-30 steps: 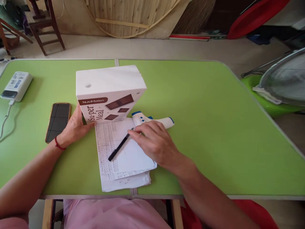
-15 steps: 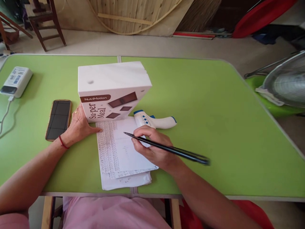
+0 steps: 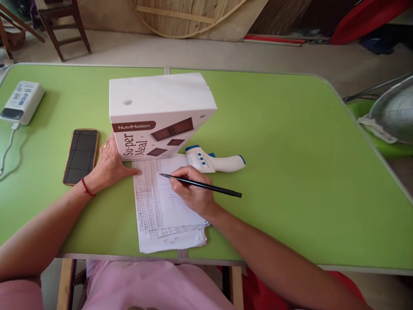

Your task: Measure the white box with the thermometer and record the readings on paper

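Observation:
My right hand (image 3: 191, 192) grips a black pen (image 3: 206, 187) with its tip on a stack of white papers (image 3: 161, 206) covered in small handwriting down the left column. My left hand (image 3: 109, 166) lies flat, fingers resting on the papers' upper left corner, beside a white NutriMotion Super Meal box (image 3: 157, 116) that stands just behind the sheets. A white and blue infrared thermometer (image 3: 215, 161) lies right of the box, close to my right hand.
A dark phone (image 3: 81, 156) lies left of my left hand. A white power bank (image 3: 21, 102) with a cable sits at the far left of the green table (image 3: 290, 163). A fan (image 3: 392, 112) stands off the right edge; a wooden chair (image 3: 61, 26) is beyond.
My right hand picked the pen up off the papers, swung it round into a writing grip and brought the tip down onto the sheet. My left hand stayed put.

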`<state>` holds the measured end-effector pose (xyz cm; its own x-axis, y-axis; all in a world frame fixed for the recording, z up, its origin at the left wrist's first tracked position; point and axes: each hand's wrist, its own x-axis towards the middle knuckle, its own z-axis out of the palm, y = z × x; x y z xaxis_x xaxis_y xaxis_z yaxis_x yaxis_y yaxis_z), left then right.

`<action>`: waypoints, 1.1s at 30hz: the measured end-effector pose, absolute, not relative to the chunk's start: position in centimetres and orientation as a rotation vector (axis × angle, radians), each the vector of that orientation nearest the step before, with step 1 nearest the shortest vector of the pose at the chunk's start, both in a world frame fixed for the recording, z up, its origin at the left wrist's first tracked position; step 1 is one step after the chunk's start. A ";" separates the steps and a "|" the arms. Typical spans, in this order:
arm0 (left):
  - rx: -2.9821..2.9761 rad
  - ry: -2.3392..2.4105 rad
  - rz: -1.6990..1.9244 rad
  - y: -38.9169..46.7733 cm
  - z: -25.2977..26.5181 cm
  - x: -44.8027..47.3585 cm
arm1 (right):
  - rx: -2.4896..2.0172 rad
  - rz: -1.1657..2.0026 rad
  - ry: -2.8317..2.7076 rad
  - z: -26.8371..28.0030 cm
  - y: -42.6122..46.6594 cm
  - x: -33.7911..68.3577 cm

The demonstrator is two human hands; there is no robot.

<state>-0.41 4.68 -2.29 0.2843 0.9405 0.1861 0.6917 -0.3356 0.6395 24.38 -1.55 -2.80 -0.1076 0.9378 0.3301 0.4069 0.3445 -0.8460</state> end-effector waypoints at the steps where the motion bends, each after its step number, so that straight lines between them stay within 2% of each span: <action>1: 2.113 1.467 0.761 4.7 -2.3 -0.4 | -1.211 0.720 -1.698 -2.9 -1.6 24.4; 33: 2.089 1.466 0.737 4.6 -2.1 -0.4 | -1.158 0.765 -1.729 -3.0 -1.6 24.3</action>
